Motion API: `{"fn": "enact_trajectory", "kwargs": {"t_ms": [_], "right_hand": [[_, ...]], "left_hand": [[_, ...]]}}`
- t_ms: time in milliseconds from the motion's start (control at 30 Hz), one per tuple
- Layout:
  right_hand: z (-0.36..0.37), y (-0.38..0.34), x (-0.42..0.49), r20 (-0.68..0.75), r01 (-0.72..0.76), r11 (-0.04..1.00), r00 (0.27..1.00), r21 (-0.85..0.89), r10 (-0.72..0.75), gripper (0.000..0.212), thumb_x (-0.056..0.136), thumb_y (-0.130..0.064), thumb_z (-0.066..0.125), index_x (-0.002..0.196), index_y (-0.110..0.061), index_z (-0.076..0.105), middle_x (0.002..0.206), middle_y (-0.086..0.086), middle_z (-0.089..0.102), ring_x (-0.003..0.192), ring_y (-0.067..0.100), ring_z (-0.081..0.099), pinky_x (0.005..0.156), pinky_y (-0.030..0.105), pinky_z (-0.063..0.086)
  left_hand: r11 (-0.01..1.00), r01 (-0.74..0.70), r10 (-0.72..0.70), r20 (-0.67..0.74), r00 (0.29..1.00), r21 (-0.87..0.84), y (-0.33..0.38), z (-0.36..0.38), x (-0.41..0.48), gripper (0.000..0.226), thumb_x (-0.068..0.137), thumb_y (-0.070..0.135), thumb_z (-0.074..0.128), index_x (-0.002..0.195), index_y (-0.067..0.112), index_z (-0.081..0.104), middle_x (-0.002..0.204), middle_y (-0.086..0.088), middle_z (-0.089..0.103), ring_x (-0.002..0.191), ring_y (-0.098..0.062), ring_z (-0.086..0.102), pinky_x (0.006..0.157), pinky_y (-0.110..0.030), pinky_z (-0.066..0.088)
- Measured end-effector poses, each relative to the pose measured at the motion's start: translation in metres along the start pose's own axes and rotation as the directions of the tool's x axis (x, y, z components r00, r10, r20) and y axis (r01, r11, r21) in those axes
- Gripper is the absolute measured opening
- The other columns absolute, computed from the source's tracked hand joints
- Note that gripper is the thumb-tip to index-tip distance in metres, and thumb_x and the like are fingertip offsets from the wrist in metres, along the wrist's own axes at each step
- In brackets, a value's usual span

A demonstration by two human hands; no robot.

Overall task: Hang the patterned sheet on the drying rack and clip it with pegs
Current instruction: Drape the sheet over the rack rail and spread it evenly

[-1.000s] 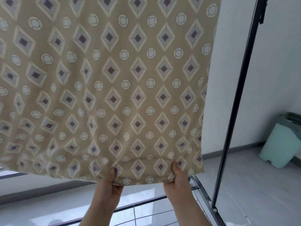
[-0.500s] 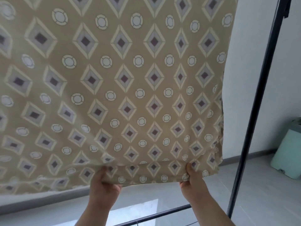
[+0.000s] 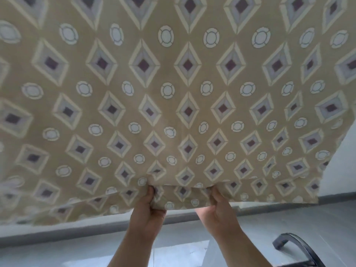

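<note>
The patterned sheet (image 3: 173, 105), beige with purple diamonds and white circles, fills nearly the whole head view and hangs down in front of me. My left hand (image 3: 147, 211) grips its bottom hem near the middle, fingers curled into bunched fabric. My right hand (image 3: 219, 209) grips the same hem a short way to the right. Only a curved black foot of the drying rack (image 3: 294, 247) shows at the lower right; its top bar and upright are out of view. No pegs are visible.
Below the hem lies a grey tiled floor (image 3: 77, 253) with a bright patch of light, and a dark skirting board runs along the white wall (image 3: 344, 166) at the right.
The sheet has swung up and closer, now covering the rack upright and the green bin seen earlier. Both hands have moved nearer each other along the hem and bunched the fabric.
</note>
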State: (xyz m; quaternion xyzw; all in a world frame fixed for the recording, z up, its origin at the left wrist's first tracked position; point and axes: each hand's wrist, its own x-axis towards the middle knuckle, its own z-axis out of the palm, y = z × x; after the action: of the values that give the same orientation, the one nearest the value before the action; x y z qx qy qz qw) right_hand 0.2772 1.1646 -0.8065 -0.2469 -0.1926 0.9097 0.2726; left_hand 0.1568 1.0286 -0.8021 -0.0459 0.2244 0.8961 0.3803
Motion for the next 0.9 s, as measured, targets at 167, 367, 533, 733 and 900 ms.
{"fn": "enact_trajectory", "kwargs": {"t_ms": [167,367,533,733,900], "right_hand": [[0.022,0.007,0.029,-0.039,0.084,0.996,0.996,0.003,-0.084,0.028,0.09,-0.016,0.06,0.117,-0.017,0.069,0.114,0.004,0.074,0.104,0.02,0.07,0.09,0.047,0.055],[0.041,0.01,0.047,-0.117,0.135,0.991,0.984,0.013,-0.133,0.019,0.097,-0.019,0.058,0.112,-0.018,0.07,0.102,0.0,0.077,0.089,0.013,0.074,0.072,0.035,0.062],[0.049,0.032,0.055,-0.159,0.034,0.995,0.986,-0.097,-0.049,0.03,0.084,-0.015,0.071,0.114,-0.016,0.067,0.097,0.002,0.078,0.08,0.017,0.076,0.074,0.024,0.058],[0.054,0.029,0.069,-0.277,0.089,0.959,0.946,-0.27,-0.166,0.039,0.087,-0.014,0.072,0.124,-0.012,0.06,0.116,0.006,0.07,0.092,0.019,0.068,0.068,0.033,0.052],[0.054,0.023,0.058,-0.324,0.018,0.927,0.934,-0.375,-0.15,0.029,0.087,-0.02,0.073,0.113,-0.014,0.062,0.106,0.008,0.069,0.092,0.024,0.065,0.071,0.035,0.053]], "left_hand": [[0.995,0.071,-0.078,-0.113,0.991,-0.064,0.051,-0.03,0.013,0.047,0.043,0.021,0.085,0.088,0.023,0.073,0.085,0.0,0.074,0.056,-0.005,0.066,0.034,-0.006,0.039],[0.974,-0.226,0.218,-0.267,0.939,0.001,0.118,-0.05,0.034,0.023,0.091,0.016,0.06,0.076,0.022,0.077,0.091,0.006,0.076,0.076,-0.01,0.073,0.066,-0.027,0.059],[0.971,-0.181,0.221,-0.312,0.924,0.154,0.129,-0.052,0.051,0.011,0.088,0.017,0.066,0.099,0.02,0.066,0.078,0.007,0.076,0.068,-0.006,0.073,0.061,-0.025,0.06],[0.899,-0.222,0.356,-0.333,0.873,0.379,0.132,-0.048,0.056,0.01,0.087,0.013,0.07,0.091,0.021,0.065,0.09,0.002,0.073,0.085,-0.018,0.068,0.072,-0.036,0.053],[0.827,-0.038,0.276,-0.346,0.897,0.561,0.128,-0.053,0.042,0.014,0.09,0.027,0.066,0.089,0.013,0.062,0.085,-0.007,0.067,0.078,-0.025,0.062,0.072,-0.036,0.051]]}}
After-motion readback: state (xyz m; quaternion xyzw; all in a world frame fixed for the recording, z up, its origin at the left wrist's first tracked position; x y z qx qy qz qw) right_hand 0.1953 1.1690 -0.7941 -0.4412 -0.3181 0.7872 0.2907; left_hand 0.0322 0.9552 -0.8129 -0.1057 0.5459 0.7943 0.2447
